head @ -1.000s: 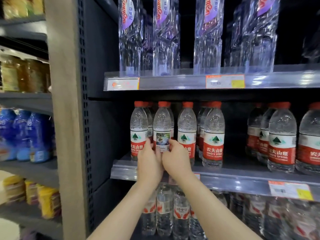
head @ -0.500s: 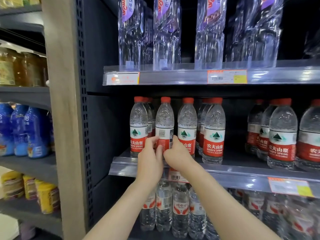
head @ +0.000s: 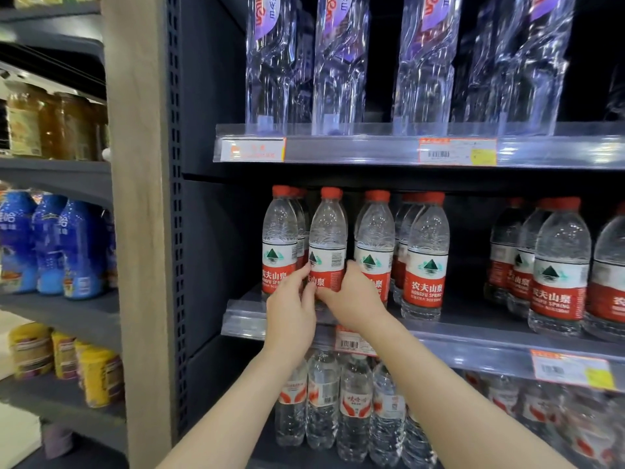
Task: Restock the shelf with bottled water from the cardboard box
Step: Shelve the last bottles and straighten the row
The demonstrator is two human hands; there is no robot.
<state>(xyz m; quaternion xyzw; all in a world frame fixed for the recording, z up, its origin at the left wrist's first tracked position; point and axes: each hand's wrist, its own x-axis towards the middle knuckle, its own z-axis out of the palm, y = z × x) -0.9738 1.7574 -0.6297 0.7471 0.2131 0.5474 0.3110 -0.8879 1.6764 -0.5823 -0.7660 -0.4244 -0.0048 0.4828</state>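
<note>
A red-capped water bottle with a red and white label stands at the front of the middle shelf, second from the left. My left hand and my right hand both grip its lower part, fingers wrapped round the label. Its label is turned so the barcode faces partly forward. More bottles of the same kind stand in rows on either side. The cardboard box is out of sight.
Tall clear bottles fill the shelf above. Smaller water bottles stand on the shelf below. A wooden upright divides off the left shelving, which holds blue bottles, jars and yellow packs. Price tags hang on the shelf edges.
Both hands have turned the bottle in place, so its label now shows more red text and logo. The view has drifted a little lower and closer.
</note>
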